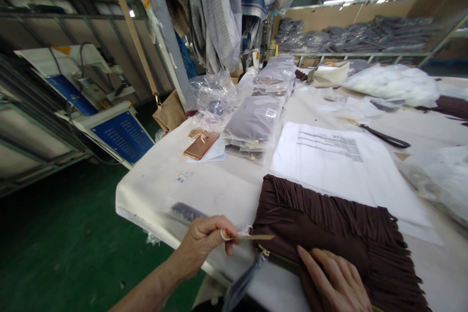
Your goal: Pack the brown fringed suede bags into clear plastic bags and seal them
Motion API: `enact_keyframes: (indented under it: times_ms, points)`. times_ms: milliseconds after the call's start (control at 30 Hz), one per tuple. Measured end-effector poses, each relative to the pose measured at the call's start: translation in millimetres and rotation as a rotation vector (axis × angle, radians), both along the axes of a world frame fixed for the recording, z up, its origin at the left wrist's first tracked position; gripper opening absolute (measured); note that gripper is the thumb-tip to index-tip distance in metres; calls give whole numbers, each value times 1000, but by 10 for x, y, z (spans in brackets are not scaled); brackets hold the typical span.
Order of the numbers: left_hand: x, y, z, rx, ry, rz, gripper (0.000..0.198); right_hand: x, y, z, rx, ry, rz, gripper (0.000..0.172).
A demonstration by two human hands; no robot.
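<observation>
- A dark brown fringed garment (329,234) lies flat on the near part of the desk (219,190), its gold zipper (263,252) at the near left edge.
- The left hand (204,241) is closed in a pinch on a thin tan tag (256,237) with a small string loop, held just beside the garment's left edge, above the zipper.
- The right hand (336,280) lies open, fingers stretched flat on the garment's near edge, pressing it to the desk.
- A dark blurred strip (243,280) hangs below the zipper over the desk edge; what it is cannot be told.
- Behind the garment, touching its far edge, lies a white printed sheet (340,165).
- To the left of the sheet sits a stack of grey bagged items (254,124), with more stacks (276,78) farther back.
- A rose-gold phone (202,145) rests on paper near the stack, well apart from the hands.
- A black-handled tool (383,135) lies on the far right of the desk.
- A clear packet (188,212) lies near the left hand at the desk's near corner.
- Plaid clothes (226,5) hang beyond the desk, and a blue-panelled machine (122,136) stands on the green floor (54,243) to the left.
</observation>
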State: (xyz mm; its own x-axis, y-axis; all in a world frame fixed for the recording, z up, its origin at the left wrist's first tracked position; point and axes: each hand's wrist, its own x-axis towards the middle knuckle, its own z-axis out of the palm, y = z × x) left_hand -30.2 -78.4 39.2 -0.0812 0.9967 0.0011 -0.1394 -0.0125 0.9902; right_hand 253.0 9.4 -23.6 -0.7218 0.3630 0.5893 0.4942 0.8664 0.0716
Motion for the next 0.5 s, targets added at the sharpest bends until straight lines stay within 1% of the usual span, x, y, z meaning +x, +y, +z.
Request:
enact_keyframes:
  times_ms: [100,167,200,267,333,433,467,500]
  points:
    - [50,-75,-37,-91,-118,100,25,-17,-2,9,-21,18,-16,29]
    - [132,-177,-86,-163,-245,163,25,-33,-3,20,-23,26,-35,28]
    - [172,-233,-117,-196,-321,172,25,-42,-4,26,-13,24,-36,27]
    - [228,-330,-183,-241,-460,148,26,-58,-9,34,10,15,-21,27]
    - [248,-379,-234,-267,-536,159,27,-72,-24,36,-14,35,-25,28]
    - [259,-348,-239,-303,-523,289,33,-77,-44,26,-102,90,-66,27]
    - [270,-319,-222,-325,-470,339,36,-73,-41,23,-117,103,-73,27]
    - [289,-288,-201,-354,-374,373,39,-68,-32,22,-115,107,-75,27]
